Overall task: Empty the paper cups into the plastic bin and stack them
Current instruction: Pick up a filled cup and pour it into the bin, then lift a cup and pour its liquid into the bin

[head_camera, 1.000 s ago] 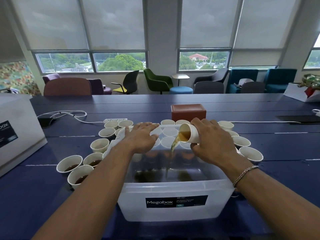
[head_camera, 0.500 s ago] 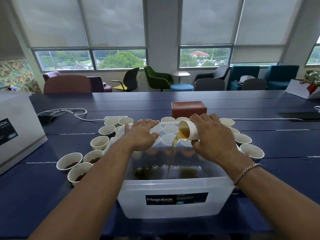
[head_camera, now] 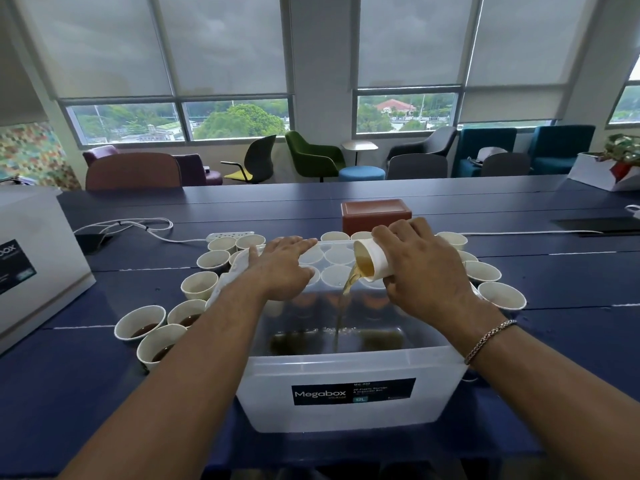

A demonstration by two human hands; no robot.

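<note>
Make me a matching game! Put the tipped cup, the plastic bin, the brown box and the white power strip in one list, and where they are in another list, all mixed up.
1 tipped cup
2 plastic bin
3 brown box
4 white power strip

A on the table behind the pouring hand
B in the right hand, pouring
C next to the white cable
D nearest the camera, brownish liquid inside

Pairs: 1-B, 2-D, 3-A, 4-C
</note>
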